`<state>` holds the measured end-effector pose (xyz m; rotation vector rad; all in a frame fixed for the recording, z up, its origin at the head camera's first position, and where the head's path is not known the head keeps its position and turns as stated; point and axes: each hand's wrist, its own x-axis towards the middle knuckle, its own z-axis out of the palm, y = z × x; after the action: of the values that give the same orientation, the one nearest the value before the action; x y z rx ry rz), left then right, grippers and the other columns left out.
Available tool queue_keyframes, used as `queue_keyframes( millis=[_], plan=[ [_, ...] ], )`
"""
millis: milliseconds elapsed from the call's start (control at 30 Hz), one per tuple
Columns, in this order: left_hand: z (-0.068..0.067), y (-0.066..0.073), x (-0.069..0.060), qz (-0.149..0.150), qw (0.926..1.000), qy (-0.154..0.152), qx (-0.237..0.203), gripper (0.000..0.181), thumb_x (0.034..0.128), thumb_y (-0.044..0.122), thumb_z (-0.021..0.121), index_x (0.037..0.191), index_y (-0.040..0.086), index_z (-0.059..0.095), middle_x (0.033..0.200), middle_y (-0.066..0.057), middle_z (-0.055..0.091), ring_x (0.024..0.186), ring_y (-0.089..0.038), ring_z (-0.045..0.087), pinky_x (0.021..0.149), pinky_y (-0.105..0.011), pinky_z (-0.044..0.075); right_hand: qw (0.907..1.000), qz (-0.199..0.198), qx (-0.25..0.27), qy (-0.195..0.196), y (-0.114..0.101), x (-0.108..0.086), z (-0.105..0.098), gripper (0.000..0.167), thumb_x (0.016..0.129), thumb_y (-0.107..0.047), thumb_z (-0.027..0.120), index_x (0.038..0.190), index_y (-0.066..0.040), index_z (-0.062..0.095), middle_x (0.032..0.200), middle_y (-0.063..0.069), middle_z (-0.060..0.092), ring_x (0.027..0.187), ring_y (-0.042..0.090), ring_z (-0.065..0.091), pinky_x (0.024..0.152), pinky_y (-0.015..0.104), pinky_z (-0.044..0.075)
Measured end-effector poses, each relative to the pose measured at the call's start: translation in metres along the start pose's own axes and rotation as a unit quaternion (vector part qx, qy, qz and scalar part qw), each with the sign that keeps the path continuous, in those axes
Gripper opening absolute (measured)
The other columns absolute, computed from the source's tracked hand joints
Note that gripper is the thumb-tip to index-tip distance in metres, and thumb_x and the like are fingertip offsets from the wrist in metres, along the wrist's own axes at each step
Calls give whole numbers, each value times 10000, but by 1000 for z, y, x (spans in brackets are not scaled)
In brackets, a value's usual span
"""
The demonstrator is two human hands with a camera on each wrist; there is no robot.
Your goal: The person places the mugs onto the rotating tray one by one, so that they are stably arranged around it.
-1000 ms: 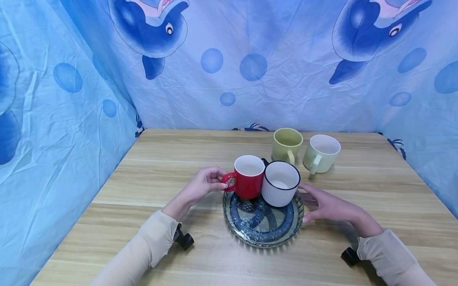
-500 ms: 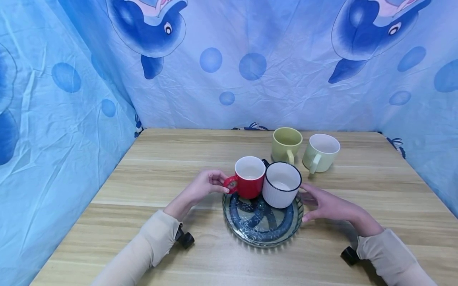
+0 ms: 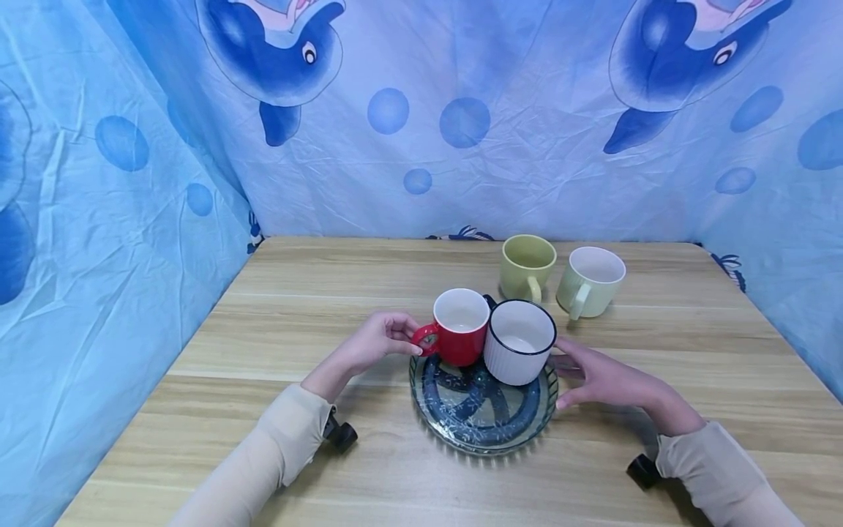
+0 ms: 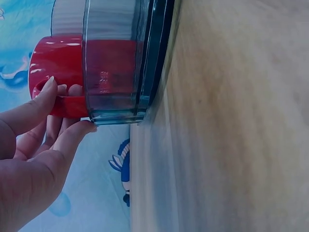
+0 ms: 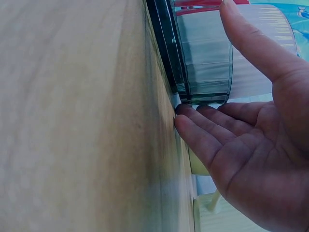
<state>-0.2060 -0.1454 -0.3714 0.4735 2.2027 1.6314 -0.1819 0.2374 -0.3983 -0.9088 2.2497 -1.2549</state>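
A red mug with a white inside stands in a round clear glass dish, at its back left. My left hand pinches the red mug's handle, and a fingertip is by the dish rim in the left wrist view. Against the red mug stands a white ribbed mug with a black rim, its black handle pointing back. My right hand rests around the dish's right side, fingers extended at the glass wall and thumb apart in the right wrist view.
Behind the dish, an olive green mug and a pale green mug stand on the wooden table. A blue dolphin-print cloth hangs along the table's back and sides.
Both mugs in the dish have shifted very slightly right and toward me. My left fingers have changed their hold on the red handle a little. The right hand stays about where it was.
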Motion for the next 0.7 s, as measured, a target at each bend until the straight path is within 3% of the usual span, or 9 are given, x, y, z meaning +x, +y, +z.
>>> queue_keyframes(
  millis=[267, 700],
  plan=[
    [-2, 1, 1, -106, 9999, -103, 44, 280, 800, -71, 693, 1067, -110, 615, 885, -28, 708, 810, -91, 651, 764, -213, 549, 10000, 5, -3, 6, 0, 0, 0, 1005, 799, -181, 777, 1509, 73, 113, 1538, 364, 154, 1333, 579, 317, 1052, 538, 348],
    [-2, 2, -1, -166, 9998, -114, 57, 287, 807, -62, 691, 1079, -111, 613, 896, -37, 702, 822, -96, 645, 791, -224, 552, 10000, -20, -20, 8, 5, 1, 0, 1008, 798, -185, 778, 1514, 61, 112, 1547, 352, 146, 1343, 569, 307, 1057, 514, 360]
  ],
)
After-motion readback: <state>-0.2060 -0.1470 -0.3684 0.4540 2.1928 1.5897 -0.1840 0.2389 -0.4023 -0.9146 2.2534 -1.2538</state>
